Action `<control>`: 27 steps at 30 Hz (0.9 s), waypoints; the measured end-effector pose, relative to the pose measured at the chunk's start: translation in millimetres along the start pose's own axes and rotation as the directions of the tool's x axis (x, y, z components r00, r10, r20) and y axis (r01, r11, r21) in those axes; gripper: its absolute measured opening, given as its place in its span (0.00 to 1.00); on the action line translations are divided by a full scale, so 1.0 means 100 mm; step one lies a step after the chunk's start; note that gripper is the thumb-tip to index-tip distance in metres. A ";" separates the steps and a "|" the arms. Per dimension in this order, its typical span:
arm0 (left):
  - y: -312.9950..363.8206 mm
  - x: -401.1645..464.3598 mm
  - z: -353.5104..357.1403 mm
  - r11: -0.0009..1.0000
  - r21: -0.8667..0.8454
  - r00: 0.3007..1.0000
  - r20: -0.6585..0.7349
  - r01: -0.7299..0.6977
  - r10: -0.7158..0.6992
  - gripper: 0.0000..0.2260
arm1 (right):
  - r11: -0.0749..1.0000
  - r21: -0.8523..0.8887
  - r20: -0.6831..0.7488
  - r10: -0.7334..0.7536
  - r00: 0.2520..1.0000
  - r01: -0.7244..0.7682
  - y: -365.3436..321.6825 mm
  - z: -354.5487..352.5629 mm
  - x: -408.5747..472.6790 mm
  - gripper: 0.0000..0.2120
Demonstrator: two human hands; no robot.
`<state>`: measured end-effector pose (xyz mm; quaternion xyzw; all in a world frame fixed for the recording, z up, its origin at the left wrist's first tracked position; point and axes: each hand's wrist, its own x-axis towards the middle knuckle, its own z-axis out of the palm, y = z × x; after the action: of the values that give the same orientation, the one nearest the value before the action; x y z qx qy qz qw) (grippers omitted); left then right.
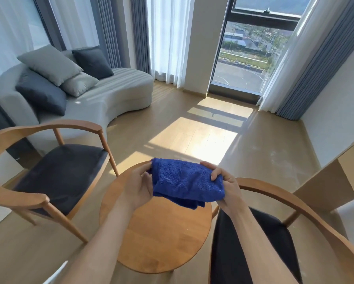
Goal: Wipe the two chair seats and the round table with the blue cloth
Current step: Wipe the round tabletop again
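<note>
A folded blue cloth [186, 182] hangs in the air above the round wooden table [161, 238]. My left hand [138, 186] pinches its left edge and my right hand [223, 181] grips its right edge, both held over the table's far side. A wooden armchair with a dark seat [61, 175] stands to the left of the table. A second armchair with a dark seat [254, 249] stands to the right, partly hidden by my right forearm.
A curved grey sofa [110, 95] with several cushions lies behind the left chair. A light wooden desk [336, 181] stands at the right. Sunlit wooden floor [196, 138] stretches to a tall window [250, 58] with curtains.
</note>
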<state>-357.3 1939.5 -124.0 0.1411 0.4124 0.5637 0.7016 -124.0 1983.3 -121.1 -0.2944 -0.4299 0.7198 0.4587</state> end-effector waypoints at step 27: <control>-0.24 0.41 -0.16 0.695 0.715 0.997 0.061 -0.075 0.045 0.18 | 0.759 0.163 -0.048 0.645 0.763 -0.631 0.82 0.23 -0.35 0.38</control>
<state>-352.0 1964.8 -166.7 0.4271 0.5807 0.3786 0.5805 -161.5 1925.9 -182.6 -0.4269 -0.2295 0.8449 0.2264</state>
